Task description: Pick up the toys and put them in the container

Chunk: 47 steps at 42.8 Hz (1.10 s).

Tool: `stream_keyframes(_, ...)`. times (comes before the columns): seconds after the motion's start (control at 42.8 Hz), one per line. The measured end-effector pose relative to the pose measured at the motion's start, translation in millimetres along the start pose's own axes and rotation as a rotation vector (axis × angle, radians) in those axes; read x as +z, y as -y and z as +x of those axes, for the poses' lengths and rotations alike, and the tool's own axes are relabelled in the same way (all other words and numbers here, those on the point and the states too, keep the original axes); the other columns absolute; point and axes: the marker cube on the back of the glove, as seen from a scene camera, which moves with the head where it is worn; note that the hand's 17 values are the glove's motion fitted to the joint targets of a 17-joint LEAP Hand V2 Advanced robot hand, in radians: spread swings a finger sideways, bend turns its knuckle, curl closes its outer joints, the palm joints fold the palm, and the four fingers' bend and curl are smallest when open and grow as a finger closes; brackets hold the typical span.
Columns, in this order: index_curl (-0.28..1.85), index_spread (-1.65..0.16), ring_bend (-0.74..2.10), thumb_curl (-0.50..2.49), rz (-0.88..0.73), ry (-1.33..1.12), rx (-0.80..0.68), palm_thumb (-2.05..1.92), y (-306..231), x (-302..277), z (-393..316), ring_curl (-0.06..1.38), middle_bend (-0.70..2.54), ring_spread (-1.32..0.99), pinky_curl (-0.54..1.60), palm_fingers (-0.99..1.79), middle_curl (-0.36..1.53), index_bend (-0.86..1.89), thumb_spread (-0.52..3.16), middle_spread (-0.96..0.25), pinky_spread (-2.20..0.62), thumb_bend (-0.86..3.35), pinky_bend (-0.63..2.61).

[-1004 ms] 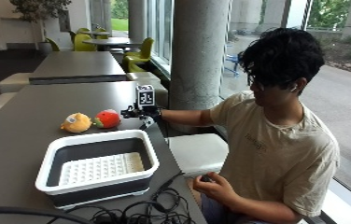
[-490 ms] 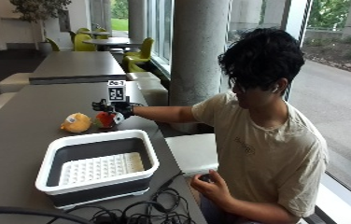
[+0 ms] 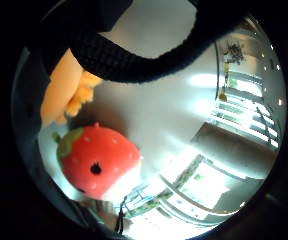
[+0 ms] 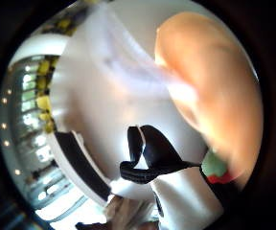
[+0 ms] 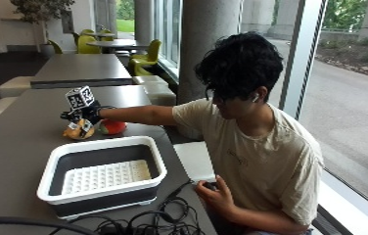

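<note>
Item: two soft toys on desk [image 5: 14, 147], beyond empty container [image 5: 103, 174]. Orange toy [image 5: 80, 130] under gloved right hand [image 5: 85, 115], fingers lowered over it, closure indeterminate. Strawberry toy [image 5: 113, 127] just beside, untouched; presumably collected second.

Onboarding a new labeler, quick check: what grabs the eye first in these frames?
First, the gloved right hand reaching down over the orange plush toy on the grey table; whether its grip has closed is not visible. Right beside that toy lies the red strawberry toy. Nearer the person stands the white-rimmed container, with no toys in it yet.
</note>
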Motion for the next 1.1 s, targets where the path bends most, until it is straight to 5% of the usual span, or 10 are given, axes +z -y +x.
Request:
stream_keyframes(0.234,0.03,-0.26,0.23,0.30,-0.185,0.244,-0.037,0.16,26.3,27.5,-12.4,0.28,0.08,0.02,0.43,-0.36,0.15,-0.05,1.23,0.02,0.02,0.05,1.30)
stream_keyframes(0.444,0.08,-0.31,0.62,0.37,0.018,0.218,0.046,0.40,26.8,12.0,-20.2,0.37,0.23,-0.07,0.37,0.32,0.20,0.18,1.35,-0.03,-0.12,0.17,1.14)
stream_keyframes(0.537,0.10,-0.30,0.78,0.44,0.122,0.198,-0.086,0.58,20.2,-4.1,-28.3,0.39,0.33,-0.19,0.34,0.71,0.24,0.20,1.34,-0.09,-0.25,0.26,1.11)
stream_keyframes(0.607,0.13,-0.31,0.81,0.48,0.195,0.188,-0.222,0.64,15.6,-15.4,-29.9,0.43,0.35,-0.24,0.35,0.74,0.26,0.21,1.28,-0.13,-0.30,0.27,1.10)
stream_keyframes(0.771,0.18,-0.32,0.86,0.57,0.250,0.243,-0.229,0.72,14.1,-22.0,34.3,0.48,0.41,-0.36,0.37,0.84,0.31,0.28,1.10,-0.20,-0.36,0.26,1.05)
stream_keyframes(1.098,0.26,-0.35,0.91,0.70,0.351,0.318,-0.392,0.76,-106.3,-79.6,10.8,0.56,0.52,-0.49,0.42,0.85,0.40,0.39,0.86,-0.30,-0.40,0.22,1.05)
